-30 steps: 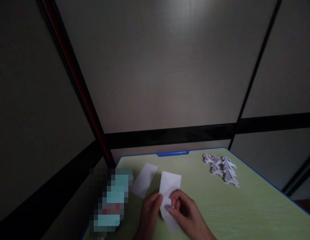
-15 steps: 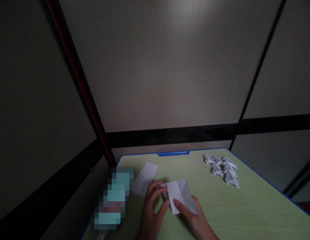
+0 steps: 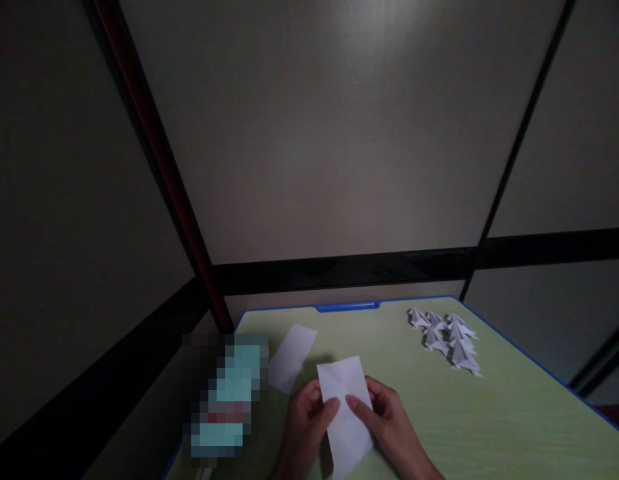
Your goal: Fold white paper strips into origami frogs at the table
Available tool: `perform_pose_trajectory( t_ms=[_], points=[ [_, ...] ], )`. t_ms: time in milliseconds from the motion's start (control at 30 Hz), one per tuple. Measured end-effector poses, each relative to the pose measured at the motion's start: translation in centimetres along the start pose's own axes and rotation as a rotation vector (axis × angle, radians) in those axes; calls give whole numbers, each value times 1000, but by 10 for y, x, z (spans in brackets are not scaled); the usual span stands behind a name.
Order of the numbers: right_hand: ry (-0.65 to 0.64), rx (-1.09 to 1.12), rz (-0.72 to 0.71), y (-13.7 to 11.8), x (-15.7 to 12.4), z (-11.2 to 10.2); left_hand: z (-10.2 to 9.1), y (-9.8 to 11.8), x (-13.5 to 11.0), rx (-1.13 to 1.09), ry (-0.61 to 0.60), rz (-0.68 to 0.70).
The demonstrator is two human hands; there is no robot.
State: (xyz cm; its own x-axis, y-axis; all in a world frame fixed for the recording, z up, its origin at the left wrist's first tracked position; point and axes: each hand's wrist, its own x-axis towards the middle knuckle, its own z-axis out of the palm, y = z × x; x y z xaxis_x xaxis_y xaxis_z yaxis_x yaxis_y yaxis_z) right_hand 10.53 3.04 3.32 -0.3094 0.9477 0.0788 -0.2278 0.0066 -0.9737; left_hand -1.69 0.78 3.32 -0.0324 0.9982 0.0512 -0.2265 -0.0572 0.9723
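Note:
Both of my hands hold a creased white paper strip [image 3: 346, 407] just above the green table [image 3: 489, 427] near its front edge. My left hand [image 3: 304, 433] pinches the strip's left edge with thumb and fingers. On the right side, my right hand [image 3: 389, 427] grips the paper with its thumb on top. The strip shows diagonal fold lines in its upper half.
A second flat white paper strip [image 3: 290, 357] lies left of my hands. Several folded white paper figures [image 3: 449, 337] sit in a cluster at the back right. A blurred teal object [image 3: 224, 400] lies at the table's left edge. Dark panelled walls stand behind.
The paper was folded over at its top half a second ago; now it is opened out long again and held between both hands, slightly nearer to me.

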Motion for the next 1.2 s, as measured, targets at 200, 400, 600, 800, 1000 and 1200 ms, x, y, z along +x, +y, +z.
perform_pose_trajectory(
  t_ms=[200,400,600,800,1000,1200],
  points=[
    [-46,-4,57,0,-2,3,-2,-4,1,137,185,12],
    [59,55,63,1,0,1,0,-5,-3,271,275,109],
    [118,70,51,1,0,-2,-2,-2,-7,391,118,212],
    [83,39,35,1,0,0,-4,1,-5,526,92,291],
    [54,-23,44,3,1,-1,-1,4,-4,641,62,307],
    [102,-74,56,2,-1,-2,0,4,-4,607,12,281]
  ],
)
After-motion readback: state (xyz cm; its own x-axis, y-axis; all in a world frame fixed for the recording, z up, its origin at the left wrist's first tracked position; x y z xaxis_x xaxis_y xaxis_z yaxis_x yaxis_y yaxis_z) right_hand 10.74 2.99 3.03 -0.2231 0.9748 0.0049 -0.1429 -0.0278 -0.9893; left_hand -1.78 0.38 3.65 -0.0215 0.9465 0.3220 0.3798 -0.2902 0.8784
